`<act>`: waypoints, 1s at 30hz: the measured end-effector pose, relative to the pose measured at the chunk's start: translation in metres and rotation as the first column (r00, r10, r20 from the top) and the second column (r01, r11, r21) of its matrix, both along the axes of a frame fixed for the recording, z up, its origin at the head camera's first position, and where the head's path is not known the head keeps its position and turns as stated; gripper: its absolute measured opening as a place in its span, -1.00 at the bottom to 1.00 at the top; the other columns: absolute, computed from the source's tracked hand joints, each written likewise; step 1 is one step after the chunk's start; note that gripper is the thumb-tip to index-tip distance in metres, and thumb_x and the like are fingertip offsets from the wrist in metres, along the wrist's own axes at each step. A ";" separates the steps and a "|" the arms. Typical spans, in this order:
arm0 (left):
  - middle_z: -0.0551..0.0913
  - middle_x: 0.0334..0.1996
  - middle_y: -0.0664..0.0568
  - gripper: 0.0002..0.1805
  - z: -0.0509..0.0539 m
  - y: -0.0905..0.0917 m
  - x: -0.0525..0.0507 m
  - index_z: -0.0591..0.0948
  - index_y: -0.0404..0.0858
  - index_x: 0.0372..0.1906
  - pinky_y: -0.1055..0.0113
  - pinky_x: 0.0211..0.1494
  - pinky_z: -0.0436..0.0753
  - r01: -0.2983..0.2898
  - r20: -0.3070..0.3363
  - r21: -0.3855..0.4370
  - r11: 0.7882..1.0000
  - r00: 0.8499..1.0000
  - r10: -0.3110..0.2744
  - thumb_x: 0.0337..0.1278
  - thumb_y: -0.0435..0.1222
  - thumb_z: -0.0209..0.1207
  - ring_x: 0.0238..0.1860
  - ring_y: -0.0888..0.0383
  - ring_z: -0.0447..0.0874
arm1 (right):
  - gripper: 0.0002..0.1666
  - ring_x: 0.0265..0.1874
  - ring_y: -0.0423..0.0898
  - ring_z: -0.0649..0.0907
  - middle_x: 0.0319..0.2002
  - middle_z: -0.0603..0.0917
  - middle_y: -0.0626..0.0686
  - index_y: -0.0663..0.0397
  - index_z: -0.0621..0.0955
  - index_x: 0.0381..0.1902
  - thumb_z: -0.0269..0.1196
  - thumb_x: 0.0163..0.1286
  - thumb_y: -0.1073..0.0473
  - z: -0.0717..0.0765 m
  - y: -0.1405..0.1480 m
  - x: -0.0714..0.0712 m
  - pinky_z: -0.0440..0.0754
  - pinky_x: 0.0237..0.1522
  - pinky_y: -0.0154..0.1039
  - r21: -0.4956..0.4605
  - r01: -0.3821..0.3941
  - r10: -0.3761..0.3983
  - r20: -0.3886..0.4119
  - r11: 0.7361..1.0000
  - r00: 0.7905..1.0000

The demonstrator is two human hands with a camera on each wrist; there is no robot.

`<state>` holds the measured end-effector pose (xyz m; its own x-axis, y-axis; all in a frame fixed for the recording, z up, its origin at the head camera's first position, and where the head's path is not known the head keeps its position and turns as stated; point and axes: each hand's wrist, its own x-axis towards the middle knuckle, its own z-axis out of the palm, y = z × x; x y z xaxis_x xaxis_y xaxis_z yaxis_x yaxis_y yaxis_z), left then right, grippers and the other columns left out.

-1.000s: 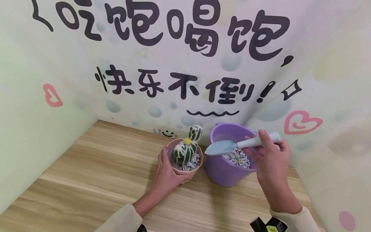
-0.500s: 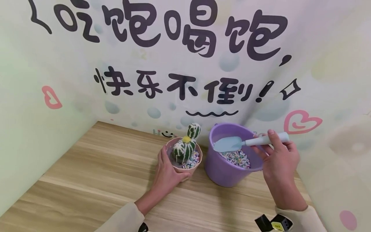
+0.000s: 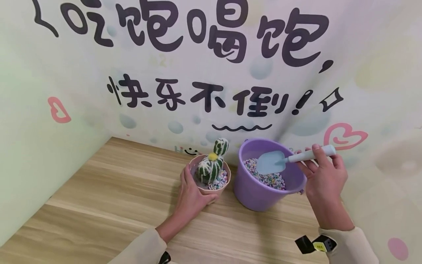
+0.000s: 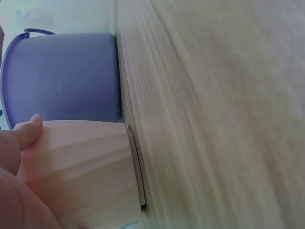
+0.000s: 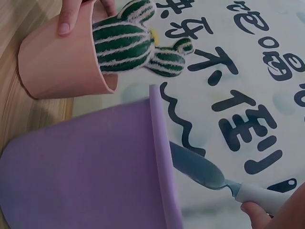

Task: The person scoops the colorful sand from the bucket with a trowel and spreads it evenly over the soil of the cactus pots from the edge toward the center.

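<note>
My left hand [image 3: 191,196] holds a pink flowerpot [image 4: 86,167] around its near left side, the thumb lying along the front. In the pot stands a green cactus [image 3: 211,170] with white stripes and a yellow bloom, with multicoloured pebbles [image 3: 219,181] at its right. My right hand [image 3: 324,179] grips the white handle of a light blue hand trowel [image 3: 271,162]. The trowel's blade is over the mouth of a purple bucket [image 3: 260,200], above the pebbles inside. The right wrist view shows the blade [image 5: 195,164] partly hidden behind the bucket's rim.
A wooden table [image 3: 108,205] carries the pot and the bucket, which stand side by side near the back wall. The fabric wall [image 3: 184,66] bears large black characters and pink hearts. Side walls rise at left and right.
My right hand has moved right, bringing the trowel from between the pot and bucket to over the bucket, its blade now turned more face-on. The left hand stays on the flowerpot.
</note>
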<state>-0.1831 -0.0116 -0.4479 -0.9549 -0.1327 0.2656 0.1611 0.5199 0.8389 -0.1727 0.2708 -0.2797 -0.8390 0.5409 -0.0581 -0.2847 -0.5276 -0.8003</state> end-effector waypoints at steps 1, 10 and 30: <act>0.08 0.40 -0.29 0.50 0.000 0.000 0.000 -0.10 -0.27 0.51 -0.08 0.29 0.42 -0.001 -0.004 -0.002 1.000 1.000 0.001 -0.59 0.00 0.64 0.31 -0.26 0.29 | -0.40 -0.30 0.15 0.77 -0.24 0.69 0.16 0.09 0.52 0.05 0.50 0.04 0.25 0.000 0.001 -0.001 0.64 -0.28 0.00 0.003 0.003 -0.003 0.006 1.000 1.000; 0.08 0.41 -0.30 0.50 0.000 0.001 0.000 -0.09 -0.31 0.50 -0.09 0.28 0.42 -0.015 -0.027 -0.012 1.000 1.000 0.015 -0.59 0.00 0.64 0.29 -0.27 0.31 | -0.44 -0.36 0.04 0.78 -0.24 0.71 0.10 0.08 0.54 0.01 0.51 0.04 0.23 -0.005 0.008 -0.015 0.67 -0.29 -0.09 0.034 -0.003 0.001 0.062 0.999 0.998; 0.07 0.42 -0.28 0.50 -0.002 0.002 -0.001 -0.10 -0.30 0.51 -0.08 0.29 0.42 -0.022 -0.013 -0.020 1.000 1.000 0.021 -0.59 -0.01 0.65 0.31 -0.27 0.29 | -0.56 -0.32 -0.03 0.77 -0.25 0.74 0.07 0.16 0.54 -0.02 0.42 0.16 0.26 -0.043 0.010 -0.046 0.70 -0.24 -0.19 0.087 -0.010 0.008 0.034 0.996 0.999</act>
<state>-0.1842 -0.0093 -0.4500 -0.9483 -0.1476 0.2808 0.1605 0.5403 0.8260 -0.2189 0.2805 -0.3226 -0.8423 0.5376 -0.0394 -0.2525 -0.4579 -0.8524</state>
